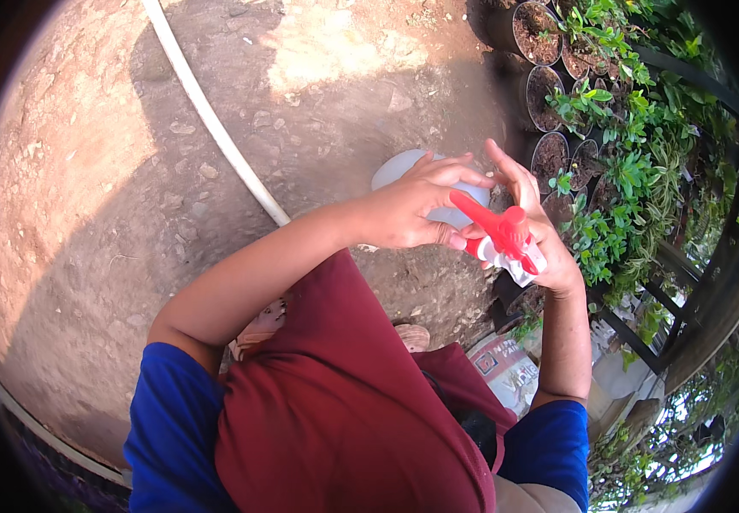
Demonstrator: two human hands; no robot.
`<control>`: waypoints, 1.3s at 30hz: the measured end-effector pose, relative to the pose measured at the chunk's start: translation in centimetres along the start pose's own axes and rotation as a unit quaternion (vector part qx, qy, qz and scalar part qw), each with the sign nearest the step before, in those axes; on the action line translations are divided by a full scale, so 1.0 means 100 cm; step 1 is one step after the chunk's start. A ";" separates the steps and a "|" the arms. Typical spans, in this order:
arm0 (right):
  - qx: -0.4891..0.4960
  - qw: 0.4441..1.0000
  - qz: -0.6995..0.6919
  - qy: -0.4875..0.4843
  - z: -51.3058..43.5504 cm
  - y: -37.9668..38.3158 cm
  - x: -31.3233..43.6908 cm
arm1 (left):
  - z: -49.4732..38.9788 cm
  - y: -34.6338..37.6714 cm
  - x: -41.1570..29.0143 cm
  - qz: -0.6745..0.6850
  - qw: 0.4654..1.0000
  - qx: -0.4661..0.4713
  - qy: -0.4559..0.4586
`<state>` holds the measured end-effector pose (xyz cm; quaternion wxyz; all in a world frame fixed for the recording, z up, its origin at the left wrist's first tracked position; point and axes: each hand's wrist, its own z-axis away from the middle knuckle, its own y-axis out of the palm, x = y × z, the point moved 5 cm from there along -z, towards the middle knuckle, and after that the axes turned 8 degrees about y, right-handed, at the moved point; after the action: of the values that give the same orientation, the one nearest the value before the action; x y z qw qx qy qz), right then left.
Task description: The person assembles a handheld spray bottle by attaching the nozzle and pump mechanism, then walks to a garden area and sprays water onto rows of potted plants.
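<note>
Red, clear and white parts form a trigger spray head (511,234) between my two hands. My left hand (411,208), coming from the left, pinches its small red end between thumb and finger. Behind the spray head is my right hand (539,234); its upper fingers stretch up, and fingertips show beside the white collar. Beyond and below the hands is a rounded, translucent white container (401,168), partly covered by the left hand. Whether the spray head is joined to the container cannot be seen.
Black plant pots (543,96) with soil and leafy green plants (632,173) line the right side. A pale hose or pipe (212,118) crosses the bare dirt ground (170,199). A printed paint container (504,372) stands at lower right, near my maroon-clad lap.
</note>
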<state>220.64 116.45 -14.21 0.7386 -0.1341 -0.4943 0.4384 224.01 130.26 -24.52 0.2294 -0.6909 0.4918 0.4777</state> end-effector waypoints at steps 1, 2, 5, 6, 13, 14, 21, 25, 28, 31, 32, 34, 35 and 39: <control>-0.040 0.998 -0.044 0.002 0.001 0.002 0.000 | 0.000 0.000 0.001 0.007 1.000 0.005 -0.009; -0.080 0.993 -0.088 0.005 0.003 0.007 0.000 | 0.001 -0.001 0.000 0.014 1.000 0.007 -0.009; -0.241 0.954 -0.169 0.054 0.019 0.036 -0.005 | 0.004 -0.003 0.002 0.033 0.999 0.002 -0.023; -0.310 0.914 -0.237 0.111 0.033 0.060 -0.004 | 0.004 -0.002 0.002 0.028 0.999 0.013 -0.021; -0.249 0.955 -0.143 0.075 0.024 0.032 0.008 | 0.000 0.002 0.000 -0.032 0.999 0.036 -0.017; -0.204 0.977 -0.046 0.032 0.016 0.020 0.015 | -0.001 0.001 -0.002 -0.037 0.999 0.022 -0.005; -0.053 0.986 0.083 -0.134 -0.034 0.012 0.024 | -0.006 -0.006 -0.002 -0.191 0.979 -0.009 0.074; -0.070 0.991 0.044 -0.105 -0.035 0.025 0.017 | -0.004 -0.005 0.003 -0.177 0.974 -0.069 0.122; -0.138 0.987 0.009 -0.087 -0.024 0.032 0.015 | -0.002 0.000 0.004 -0.152 0.975 -0.100 0.130; -0.162 0.984 -0.026 -0.065 -0.017 0.036 0.010 | -0.003 0.004 0.003 -0.150 0.974 -0.109 0.130; -0.143 0.988 -0.023 -0.060 -0.016 0.037 0.009 | -0.004 0.004 0.003 -0.155 0.974 -0.106 0.125; -0.132 0.989 -0.045 -0.050 -0.013 0.038 0.008 | -0.005 0.004 0.001 -0.146 0.976 -0.103 0.126; -0.148 0.987 -0.045 -0.048 -0.011 0.037 0.007 | -0.006 0.004 0.001 -0.142 0.977 -0.100 0.123; -0.228 0.972 -0.053 -0.016 -0.006 0.044 0.006 | -0.007 0.005 0.000 -0.167 0.968 -0.128 0.136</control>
<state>218.91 119.62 -16.88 0.7026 -0.2660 -0.5991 0.2767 223.81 129.52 -24.13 0.1463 -0.8456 0.3306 0.3928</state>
